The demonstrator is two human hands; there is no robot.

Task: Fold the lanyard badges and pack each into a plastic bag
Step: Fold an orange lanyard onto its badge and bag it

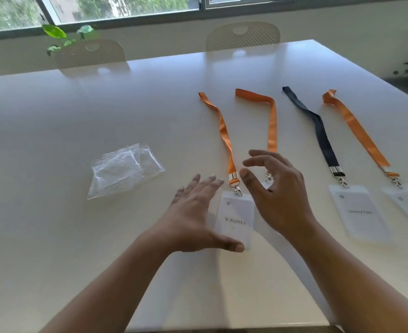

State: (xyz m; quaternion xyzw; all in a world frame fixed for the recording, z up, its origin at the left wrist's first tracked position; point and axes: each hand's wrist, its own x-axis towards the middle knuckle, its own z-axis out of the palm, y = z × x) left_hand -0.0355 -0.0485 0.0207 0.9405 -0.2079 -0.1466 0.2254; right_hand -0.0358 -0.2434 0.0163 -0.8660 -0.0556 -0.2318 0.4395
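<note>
The nearest badge holder [236, 219] lies flat on the desk [78, 236] between your hands, its printed name too blurred to read surely. Its orange lanyard [224, 133] is clipped to the top and runs away from you. Your left hand [193, 212] is spread over the holder's left edge, grip wide open, fingers straight, thumb across the lower corner; whether it touches the holder cannot be told. Your right hand [277, 188] hovers just beside it, grip open, fingers loosely curved, holding nothing. It hides the card of the second orange lanyard [271, 118]; only the clip shows between your fingers. Further right lie a navy lanyard [318, 126] with its card and a third orange lanyard [359, 131] whose card is cut off at the frame's edge. The plastic bags [123, 171] sit in a loose pile to the left, well apart; their number is unclear.
</note>
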